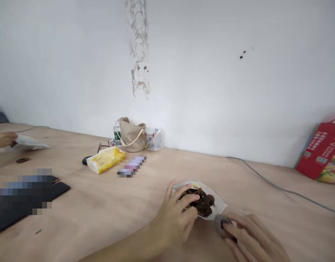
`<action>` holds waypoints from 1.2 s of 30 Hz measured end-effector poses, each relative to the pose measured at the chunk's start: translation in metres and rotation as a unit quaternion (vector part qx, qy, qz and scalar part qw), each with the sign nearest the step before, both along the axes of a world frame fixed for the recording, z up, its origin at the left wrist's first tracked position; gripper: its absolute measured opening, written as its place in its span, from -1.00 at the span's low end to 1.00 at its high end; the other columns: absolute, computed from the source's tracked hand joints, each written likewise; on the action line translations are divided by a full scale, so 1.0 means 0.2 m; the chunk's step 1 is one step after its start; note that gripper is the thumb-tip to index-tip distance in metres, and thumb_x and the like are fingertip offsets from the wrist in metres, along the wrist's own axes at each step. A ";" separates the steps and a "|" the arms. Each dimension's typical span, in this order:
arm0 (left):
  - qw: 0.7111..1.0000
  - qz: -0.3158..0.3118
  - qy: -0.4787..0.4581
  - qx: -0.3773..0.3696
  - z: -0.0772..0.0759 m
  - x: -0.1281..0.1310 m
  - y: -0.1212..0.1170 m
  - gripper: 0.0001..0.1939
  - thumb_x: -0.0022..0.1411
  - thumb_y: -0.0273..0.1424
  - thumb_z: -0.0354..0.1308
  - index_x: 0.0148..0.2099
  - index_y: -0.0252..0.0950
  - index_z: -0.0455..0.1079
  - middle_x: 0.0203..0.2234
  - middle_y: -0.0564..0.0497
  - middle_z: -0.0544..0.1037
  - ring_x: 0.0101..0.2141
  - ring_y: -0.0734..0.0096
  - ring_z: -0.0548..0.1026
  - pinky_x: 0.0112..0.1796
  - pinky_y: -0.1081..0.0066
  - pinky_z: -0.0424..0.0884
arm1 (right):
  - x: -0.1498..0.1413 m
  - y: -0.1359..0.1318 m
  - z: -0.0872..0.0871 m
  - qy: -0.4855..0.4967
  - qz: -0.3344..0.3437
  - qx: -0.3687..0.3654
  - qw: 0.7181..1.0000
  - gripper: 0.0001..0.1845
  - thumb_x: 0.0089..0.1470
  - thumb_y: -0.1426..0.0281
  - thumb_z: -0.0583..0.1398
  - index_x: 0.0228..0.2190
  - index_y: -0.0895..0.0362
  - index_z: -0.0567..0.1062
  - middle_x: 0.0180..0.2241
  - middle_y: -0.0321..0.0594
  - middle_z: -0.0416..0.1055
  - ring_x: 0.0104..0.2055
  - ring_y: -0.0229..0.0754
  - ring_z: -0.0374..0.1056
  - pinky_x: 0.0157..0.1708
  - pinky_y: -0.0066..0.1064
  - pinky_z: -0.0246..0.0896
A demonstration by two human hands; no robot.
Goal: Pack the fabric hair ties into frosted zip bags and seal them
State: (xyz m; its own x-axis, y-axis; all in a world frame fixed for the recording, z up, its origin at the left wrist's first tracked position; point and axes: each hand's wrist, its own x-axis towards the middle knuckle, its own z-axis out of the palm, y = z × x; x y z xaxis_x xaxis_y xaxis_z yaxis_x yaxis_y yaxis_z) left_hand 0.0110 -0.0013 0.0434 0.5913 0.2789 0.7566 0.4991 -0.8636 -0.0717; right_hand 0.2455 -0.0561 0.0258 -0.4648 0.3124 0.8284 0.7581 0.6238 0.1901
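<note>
On the near part of the tabletop [96, 207], right of the middle, we see an open white bag [218, 206] with a heap of dark brown bands [205, 203] in it. Our left hand [178, 216] reaches over the bag's left side, its fingers parted and bent above the heap; we cannot tell whether they grip anything. Our right hand [256, 236], just beyond the bag's near right corner, has its fingers closed on a grey band [219, 225]. Farther left we have a phone [132, 166] and a yellow tissue pack [106, 160], with a beige handbag [133, 136] near the wall [205, 91]. A grey cable [276, 186] and a red carrier bag [318, 153] lie to the right. At far left, another person's hand [5, 139] holds a white sheet or bag [31, 142].
</note>
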 end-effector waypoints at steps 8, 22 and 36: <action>1.000 0.010 0.018 -0.005 0.00 -0.01 0.00 -0.85 0.22 -0.51 0.04 -0.34 -0.23 0.40 -0.11 0.05 0.54 0.11 0.22 0.28 0.21 0.05 -0.16 | -0.19 0.14 0.03 -0.021 -0.105 -0.052 0.993 -0.65 0.28 0.42 -0.10 -0.25 0.10 0.46 -0.34 -0.19 0.51 -0.42 -0.16 0.36 -0.41 -0.33 0.17; 1.000 0.003 0.023 -0.006 0.00 -0.01 0.00 -0.89 0.23 -0.49 0.06 -0.32 -0.24 0.39 -0.10 0.06 0.54 0.12 0.24 0.27 0.21 0.09 -0.20 | -0.08 0.10 -0.02 0.016 0.019 -0.087 0.996 -0.61 0.19 0.56 -0.03 0.01 0.09 0.33 -0.23 -0.18 0.50 -0.23 -0.14 0.40 -0.20 -0.28 0.28; 1.000 0.013 0.023 -0.006 0.01 -0.01 0.00 -0.89 0.22 -0.47 0.09 -0.35 -0.23 0.41 -0.12 0.04 0.55 0.09 0.24 0.30 0.20 0.06 -0.16 | 0.09 0.17 -0.27 0.053 -0.075 -0.273 0.958 -0.68 0.25 0.30 -0.04 -0.19 0.00 0.50 -0.16 -0.18 0.52 -0.14 -0.09 0.45 -0.16 -0.22 0.40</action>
State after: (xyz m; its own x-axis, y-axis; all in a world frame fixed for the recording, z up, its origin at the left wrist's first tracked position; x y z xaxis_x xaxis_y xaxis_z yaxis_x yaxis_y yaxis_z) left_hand 0.0100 -0.0014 0.0447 0.6174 0.3031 0.7259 0.5181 -0.8510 -0.0854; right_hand 0.2644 -0.0223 -0.0273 -0.3026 0.7692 0.5629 0.8437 0.4909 -0.2173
